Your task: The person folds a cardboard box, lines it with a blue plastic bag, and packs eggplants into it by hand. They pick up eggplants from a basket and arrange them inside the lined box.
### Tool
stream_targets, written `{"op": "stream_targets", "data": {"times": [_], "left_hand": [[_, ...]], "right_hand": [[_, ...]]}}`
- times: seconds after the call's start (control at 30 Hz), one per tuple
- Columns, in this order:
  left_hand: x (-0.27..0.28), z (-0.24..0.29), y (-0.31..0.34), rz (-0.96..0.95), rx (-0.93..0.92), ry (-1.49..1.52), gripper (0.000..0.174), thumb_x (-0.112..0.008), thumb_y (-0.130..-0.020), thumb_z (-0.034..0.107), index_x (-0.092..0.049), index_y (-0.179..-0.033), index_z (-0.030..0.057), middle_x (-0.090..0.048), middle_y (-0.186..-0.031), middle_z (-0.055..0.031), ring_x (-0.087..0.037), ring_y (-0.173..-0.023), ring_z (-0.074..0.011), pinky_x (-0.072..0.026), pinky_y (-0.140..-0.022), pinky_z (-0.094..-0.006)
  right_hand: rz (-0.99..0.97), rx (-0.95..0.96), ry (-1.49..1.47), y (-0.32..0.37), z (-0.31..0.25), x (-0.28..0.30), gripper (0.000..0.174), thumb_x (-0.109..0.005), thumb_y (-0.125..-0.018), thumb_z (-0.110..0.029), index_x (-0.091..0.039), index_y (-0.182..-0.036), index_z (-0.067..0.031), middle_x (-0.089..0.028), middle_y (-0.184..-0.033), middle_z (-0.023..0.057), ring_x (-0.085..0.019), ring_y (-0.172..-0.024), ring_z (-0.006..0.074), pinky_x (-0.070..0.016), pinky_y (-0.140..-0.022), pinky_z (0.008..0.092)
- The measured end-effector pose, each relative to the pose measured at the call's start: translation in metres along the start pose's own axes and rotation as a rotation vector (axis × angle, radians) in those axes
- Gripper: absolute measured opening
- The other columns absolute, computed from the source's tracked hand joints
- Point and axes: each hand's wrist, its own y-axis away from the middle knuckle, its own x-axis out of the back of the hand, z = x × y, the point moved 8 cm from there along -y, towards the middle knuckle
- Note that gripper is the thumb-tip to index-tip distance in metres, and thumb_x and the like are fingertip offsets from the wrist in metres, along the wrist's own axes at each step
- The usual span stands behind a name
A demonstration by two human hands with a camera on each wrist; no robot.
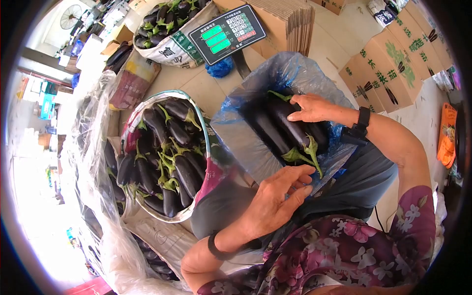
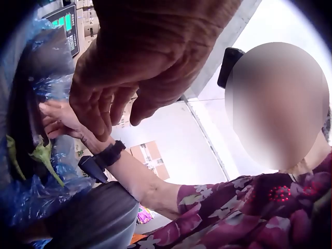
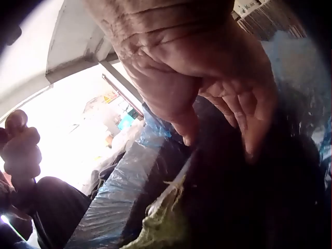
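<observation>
Now the right hand [image 1: 312, 109] lies flat, fingers nearly straight, on the top eggplants [image 1: 290, 129] packed in the blue-lined box [image 1: 241, 142]. The left hand [image 1: 278, 196] rests at the box's near edge, fingers loosely bent and holding nothing, just beside the green stems [image 1: 305, 152]. A basket [image 1: 205, 129] of more stands left of the box, and a scale [image 1: 227, 33] sits beyond its far edge.

Quick tally here: two hands in play, my left hand [image 1: 275, 196] and right hand [image 1: 309, 109]. One blue-lined box [image 1: 241, 138] with about four eggplants [image 1: 290, 129] that I can make out, can't see under them. Two heaped sacks of more, near sack [image 1: 205, 129] and far sack [image 1: 172, 49]. One scale display [image 1: 226, 33], one stack of flat cardboard [image 1: 290, 22], and three printed cartons [image 1: 388, 73] at least.
</observation>
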Motion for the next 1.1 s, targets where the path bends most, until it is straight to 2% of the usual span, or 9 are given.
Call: {"op": "stream_targets", "data": {"times": [0.07,0.33,0.67,0.77,0.87,0.97,1.0,1.07,1.1], "left_hand": [[0.0,0.003,0.001,-0.009,-0.011,-0.007,0.038,-0.062,-0.093,0.01,-0.057,-0.129,0.0013,-0.065,-0.106,-0.0124,-0.064,-0.095,-0.0178,-0.0547,-0.082,-0.0314],[-0.002,0.007,0.002,-0.034,-0.025,-0.001,0.039,-0.063,-0.092,0.011,-0.057,-0.13,0.0022,-0.066,-0.108,-0.0129,-0.065,-0.096,-0.0178,-0.0527,-0.085,-0.0317],[-0.007,0.011,0.001,-0.071,-0.027,0.009,0.04,-0.063,-0.092,0.009,-0.056,-0.131,0.0026,-0.068,-0.108,-0.0121,-0.067,-0.095,-0.0197,-0.053,-0.085,-0.0334],[-0.007,0.011,-0.001,-0.082,-0.032,0.005,0.04,-0.063,-0.091,0.008,-0.056,-0.13,0.0024,-0.068,-0.106,-0.0118,-0.067,-0.095,-0.0195,-0.0532,-0.085,-0.0328],[-0.009,0.011,-0.001,-0.083,-0.043,0.001,0.039,-0.064,-0.091,0.006,-0.057,-0.129,0.0023,-0.067,-0.104,-0.0113,-0.067,-0.092,-0.0194,-0.0535,-0.083,-0.0318],[-0.008,0.014,-0.001,-0.072,-0.067,-0.02,0.039,-0.064,-0.09,0.005,-0.057,-0.128,0.0021,-0.067,-0.102,-0.0111,-0.066,-0.089,-0.02,-0.0535,-0.08,-0.0317],[-0.007,0.016,-0.001,-0.064,-0.093,-0.031,0.038,-0.064,-0.09,0.006,-0.057,-0.127,0.0019,-0.066,-0.1,-0.0112,-0.066,-0.087,-0.0206,-0.0534,-0.079,-0.032],[-0.007,0.013,-0.003,-0.035,-0.141,-0.021,0.037,-0.064,-0.09,0.006,-0.057,-0.126,0.0008,-0.066,-0.098,-0.012,-0.065,-0.085,-0.0224,-0.0532,-0.077,-0.0332],[-0.007,0.013,-0.002,-0.016,-0.194,-0.022,0.036,-0.064,-0.09,0.006,-0.057,-0.124,-0.0004,-0.066,-0.097,-0.0129,-0.065,-0.083,-0.0241,-0.0529,-0.074,-0.0344]], "right_hand": [[0.04,-0.033,0.039,0.003,-0.004,0.016,0.06,-0.068,-0.085,-0.045,-0.06,-0.121,0.0015,-0.066,-0.112,0.0251,-0.062,-0.109,0.0397,-0.0475,-0.094,0.0465],[0.172,0.039,0.019,0.016,-0.006,0.064,0.046,-0.069,-0.085,-0.039,-0.065,-0.112,-0.0016,-0.07,-0.094,0.0219,-0.067,-0.092,0.0365,-0.0509,-0.082,0.0446],[0.116,0.104,0.046,0.022,-0.008,0.05,0.043,-0.069,-0.085,-0.035,-0.067,-0.108,0.001,-0.069,-0.084,0.0235,-0.068,-0.085,0.0397,-0.0521,-0.077,0.0457],[0.036,0.049,0.041,0.024,-0.004,0.035,0.047,-0.069,-0.086,-0.036,-0.065,-0.112,0.0027,-0.069,-0.086,0.0248,-0.067,-0.087,0.0409,-0.0519,-0.079,0.0465],[0.003,0.102,0.064,0.029,-0.014,0.024,0.061,-0.069,-0.085,-0.043,-0.059,-0.12,0.0051,-0.068,-0.092,0.0284,-0.066,-0.092,0.0445,-0.0513,-0.081,0.0483],[-0.101,-0.016,0.126,0.032,-0.016,0.003,0.089,-0.071,-0.077,-0.06,-0.047,-0.129,0.009,-0.065,-0.102,0.0339,-0.064,-0.1,0.0472,-0.0511,-0.086,0.0475],[-0.115,-0.008,0.127,0.033,-0.016,-0.007,0.089,-0.071,-0.077,-0.06,-0.047,-0.129,0.009,-0.065,-0.102,0.0339,-0.064,-0.1,0.0472,-0.0511,-0.086,0.0475],[-0.054,-0.063,0.088,0.03,-0.008,-0.021,0.104,-0.075,-0.075,-0.056,-0.032,-0.146,0.0067,-0.064,-0.109,0.0329,-0.063,-0.104,0.0434,-0.0496,-0.091,0.0445],[-0.131,-0.051,0.0,0.028,-0.011,-0.029,0.108,-0.077,-0.075,-0.053,-0.025,-0.149,0.0075,-0.055,-0.125,0.0355,-0.058,-0.115,0.0441,-0.0458,-0.099,0.0434]]}}
